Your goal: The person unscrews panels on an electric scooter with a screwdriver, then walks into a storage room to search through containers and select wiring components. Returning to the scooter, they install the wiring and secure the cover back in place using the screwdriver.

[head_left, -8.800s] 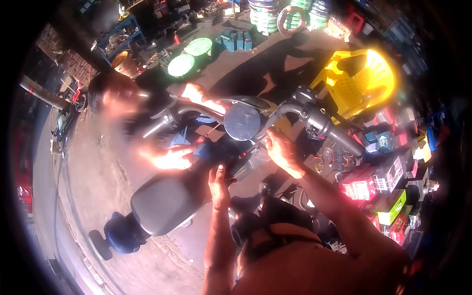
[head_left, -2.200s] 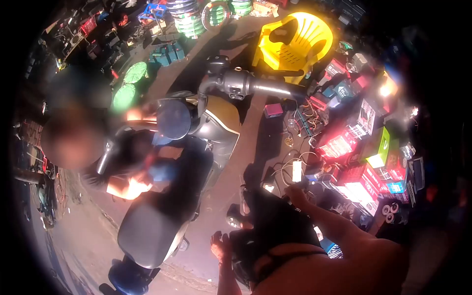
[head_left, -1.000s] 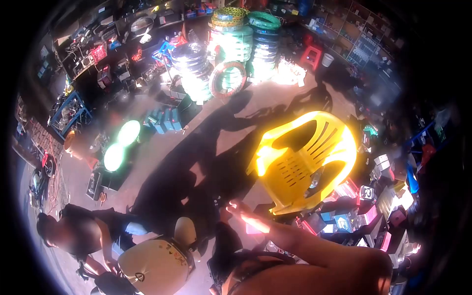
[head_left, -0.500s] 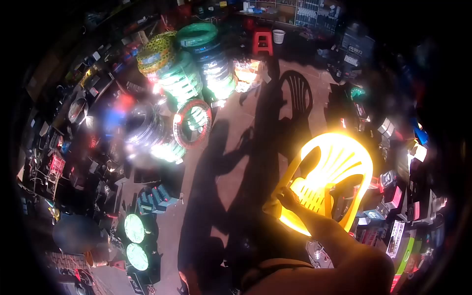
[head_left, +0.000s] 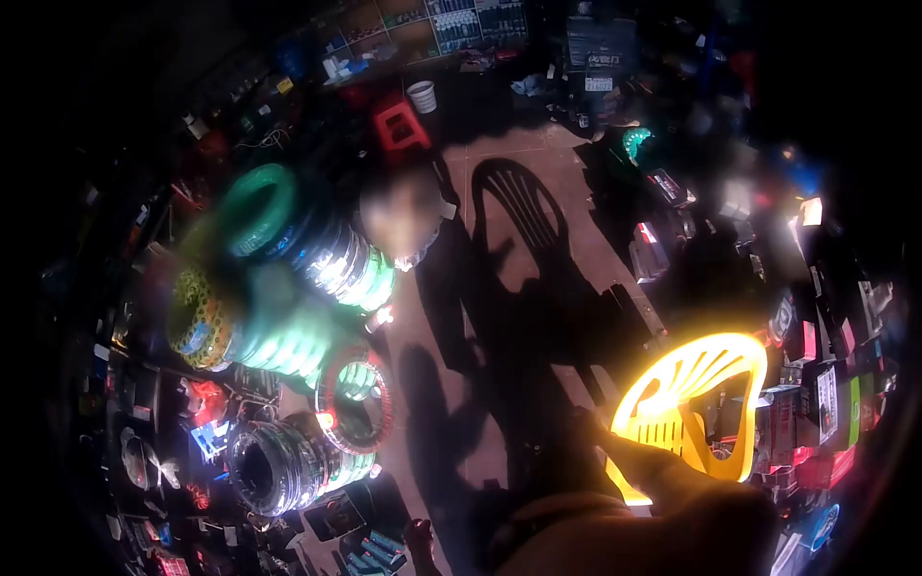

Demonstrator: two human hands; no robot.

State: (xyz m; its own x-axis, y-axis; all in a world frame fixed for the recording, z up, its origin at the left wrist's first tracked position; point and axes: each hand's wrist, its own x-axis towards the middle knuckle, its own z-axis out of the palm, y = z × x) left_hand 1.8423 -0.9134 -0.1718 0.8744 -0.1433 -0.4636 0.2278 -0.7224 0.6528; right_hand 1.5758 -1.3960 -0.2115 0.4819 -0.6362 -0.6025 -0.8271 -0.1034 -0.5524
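Note:
A bright yellow plastic chair (head_left: 693, 422) with a slatted back stands out at the lower right, strongly lit. My right arm reaches up from the bottom edge to it. My right hand (head_left: 593, 432), in deep shade, is at the left edge of the chair and appears closed on it; the single fingers are hard to see. At the bottom edge, left of centre, a small dim shape (head_left: 420, 540) may be my left hand, but its fingers cannot be made out. Small dark green boxes (head_left: 375, 554) lie beside that shape.
Stacked tyres (head_left: 346, 264) and a green-wrapped tyre (head_left: 257, 209) stand at left, with more tyres (head_left: 264, 468) below. A red stool (head_left: 400, 127) and white bucket (head_left: 422, 96) are at the back. Boxes (head_left: 826, 403) crowd the right side. The chair's shadow falls across the tiled floor.
My view has swung and tilted. In it the chair has shifted right and down, with my right hand still at its left edge. The tyres and stool appear further left.

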